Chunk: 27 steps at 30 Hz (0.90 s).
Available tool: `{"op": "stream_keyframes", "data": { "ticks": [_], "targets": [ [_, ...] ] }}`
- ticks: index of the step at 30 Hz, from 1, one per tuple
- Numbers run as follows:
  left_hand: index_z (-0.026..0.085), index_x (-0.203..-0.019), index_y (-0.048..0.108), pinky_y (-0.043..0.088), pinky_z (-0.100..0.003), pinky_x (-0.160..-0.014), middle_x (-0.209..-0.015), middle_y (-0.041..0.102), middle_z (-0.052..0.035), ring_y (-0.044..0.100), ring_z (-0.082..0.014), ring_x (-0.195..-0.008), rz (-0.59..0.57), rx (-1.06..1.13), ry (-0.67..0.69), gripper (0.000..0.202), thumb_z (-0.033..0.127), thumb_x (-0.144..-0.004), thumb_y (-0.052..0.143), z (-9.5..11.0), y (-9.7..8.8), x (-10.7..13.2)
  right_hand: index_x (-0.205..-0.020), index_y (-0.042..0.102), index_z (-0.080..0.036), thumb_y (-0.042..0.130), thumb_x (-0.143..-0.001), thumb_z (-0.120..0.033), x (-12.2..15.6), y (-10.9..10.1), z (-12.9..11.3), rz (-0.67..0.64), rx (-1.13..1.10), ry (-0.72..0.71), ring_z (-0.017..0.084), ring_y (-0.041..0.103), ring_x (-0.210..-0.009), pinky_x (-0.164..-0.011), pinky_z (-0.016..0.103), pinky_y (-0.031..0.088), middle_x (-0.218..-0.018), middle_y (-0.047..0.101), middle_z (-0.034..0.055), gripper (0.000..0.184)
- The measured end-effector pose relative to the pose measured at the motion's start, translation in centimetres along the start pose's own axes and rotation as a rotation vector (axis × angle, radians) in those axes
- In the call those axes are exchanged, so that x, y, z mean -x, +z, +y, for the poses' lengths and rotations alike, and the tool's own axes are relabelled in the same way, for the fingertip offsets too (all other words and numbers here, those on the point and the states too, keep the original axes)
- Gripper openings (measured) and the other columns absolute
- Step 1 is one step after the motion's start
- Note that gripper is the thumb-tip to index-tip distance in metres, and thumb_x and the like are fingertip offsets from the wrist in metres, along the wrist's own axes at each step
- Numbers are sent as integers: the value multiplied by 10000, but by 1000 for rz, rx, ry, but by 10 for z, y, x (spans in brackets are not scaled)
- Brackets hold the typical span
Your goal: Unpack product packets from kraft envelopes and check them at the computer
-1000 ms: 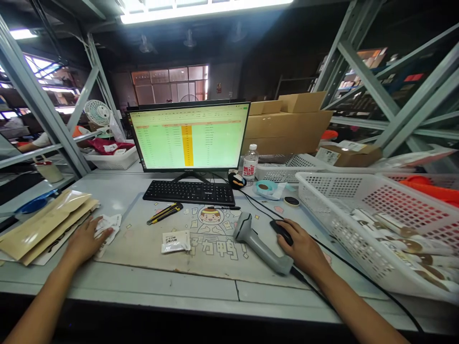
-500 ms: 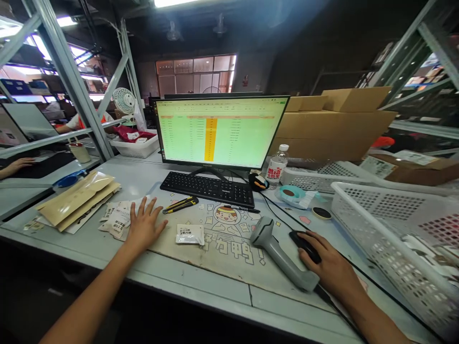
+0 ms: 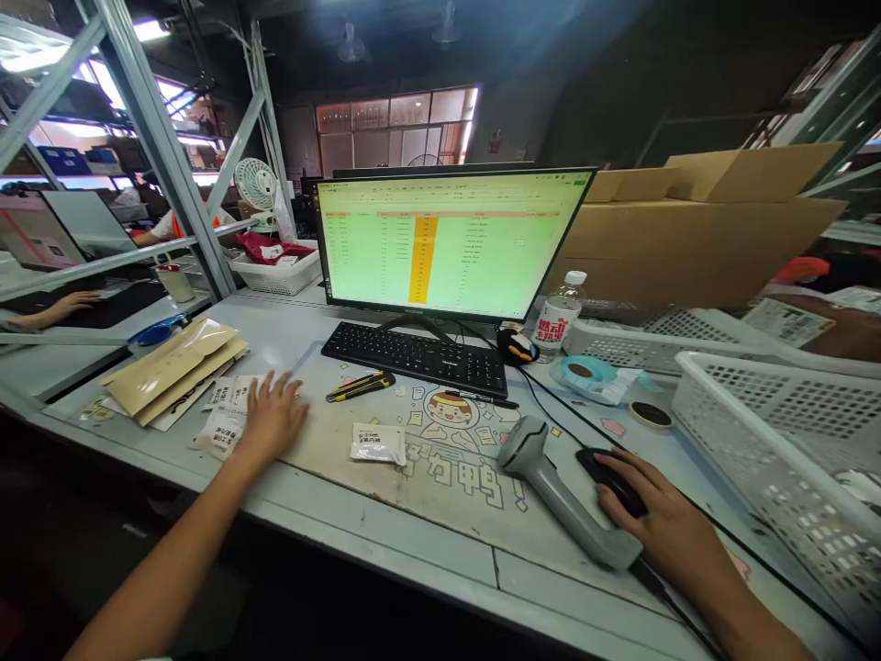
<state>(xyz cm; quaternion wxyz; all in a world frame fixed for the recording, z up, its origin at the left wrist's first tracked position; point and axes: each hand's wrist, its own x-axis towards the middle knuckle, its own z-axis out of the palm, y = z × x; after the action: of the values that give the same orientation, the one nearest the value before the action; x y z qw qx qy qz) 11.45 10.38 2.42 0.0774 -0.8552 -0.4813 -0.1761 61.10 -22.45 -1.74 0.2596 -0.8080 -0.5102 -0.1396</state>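
My right hand (image 3: 661,528) lies over a black mouse (image 3: 609,477) on the desk mat (image 3: 427,477), fingers curved on top of it. A grey barcode scanner (image 3: 561,496) lies just left of that hand. My left hand (image 3: 275,418) rests flat with fingers apart on the mat's left edge, beside a few white sachets (image 3: 224,427). One more white sachet (image 3: 378,443) lies alone on the mat between my hands. A yellow and black utility knife (image 3: 359,386) sits in front of the black keyboard (image 3: 417,356). The monitor (image 3: 451,243) shows a green spreadsheet with an orange column.
Brown padded envelopes (image 3: 172,367) lie at the left. White plastic baskets (image 3: 771,413) stand at the right, cardboard boxes (image 3: 695,239) behind them. A water bottle (image 3: 559,317) and tape roll (image 3: 585,372) sit right of the keyboard. Another person's hand (image 3: 59,308) rests at a neighbouring desk.
The view has swung left and lower. My left hand moved off the sachets onto the mat edge and spread flat. My right hand stayed on the mouse.
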Motion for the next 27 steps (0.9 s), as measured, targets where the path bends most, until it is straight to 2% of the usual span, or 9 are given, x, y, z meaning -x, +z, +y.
{"op": "stream_keyframes", "data": {
  "ticks": [4,7,10,13,15,17,19,21,27],
  "targets": [
    [232,-1474,564,290,-519,-1280,-1616,486,-89,376,-316,-1530,-169,316,342,543,479,-993,617,48,-12,24,-1266,683,-316,479,-900,-630,2,-2,-7,-25,12,31,344,693,-1206,-976,498,600,-1431,650,76,523],
    [210,-1470,562,362,-463,-1239,-1564,538,-108,461,-293,-1460,-269,417,388,541,433,-988,662,70,-13,31,-1285,676,-292,488,-904,-613,3,-4,-14,-29,31,63,326,667,-1242,-1010,462,572,-1445,634,95,532],
    [195,-1356,642,435,-431,-1160,-1402,658,-115,575,-281,-1326,-281,491,408,383,351,-1006,624,76,-10,31,-1284,679,-278,487,-914,-612,4,-5,-19,-37,31,67,308,648,-1263,-1039,435,547,-1432,638,99,534],
    [171,-1182,715,532,-409,-970,-1120,751,-106,686,-274,-1066,-279,698,314,320,393,-1041,533,80,-13,31,-1284,684,-255,478,-915,-615,4,-7,-22,-53,37,67,315,634,-1285,-1061,444,532,-1442,632,109,555],
    [151,-1032,731,559,-347,-778,-881,739,-77,696,-226,-808,-389,969,185,430,517,-1040,505,85,-20,32,-1283,687,-243,478,-917,-611,4,-8,-24,-54,49,63,316,632,-1288,-1076,448,524,-1445,630,119,559],
    [138,-930,719,537,-291,-647,-747,693,-49,647,-175,-642,-530,1236,85,553,659,-985,543,91,-29,33,-1284,688,-241,472,-923,-608,3,-9,-24,-49,59,58,309,633,-1292,-1086,440,522,-1448,630,120,558],
    [126,-908,716,531,-261,-614,-732,685,-46,625,-149,-607,-615,1400,55,623,739,-918,606,97,-39,33,-1277,694,-249,473,-913,-622,3,-8,-23,-39,68,58,305,643,-1284,-1073,436,538,-1442,638,109,566],
    [116,-886,716,534,-245,-611,-736,687,-54,620,-138,-612,-640,1475,52,639,752,-883,657,102,-49,33,-1261,703,-262,480,-889,-640,3,-7,-21,-29,77,57,310,658,-1267,-1041,449,564,-1425,652,95,576],
    [116,-835,698,532,-231,-623,-736,673,-48,621,-134,-649,-645,1482,92,533,641,-925,679,109,-64,38,-1240,721,-257,495,-888,-624,4,-4,-18,14,70,10,326,668,-1263,-1036,498,578,-1388,676,106,556]
  ]
}}
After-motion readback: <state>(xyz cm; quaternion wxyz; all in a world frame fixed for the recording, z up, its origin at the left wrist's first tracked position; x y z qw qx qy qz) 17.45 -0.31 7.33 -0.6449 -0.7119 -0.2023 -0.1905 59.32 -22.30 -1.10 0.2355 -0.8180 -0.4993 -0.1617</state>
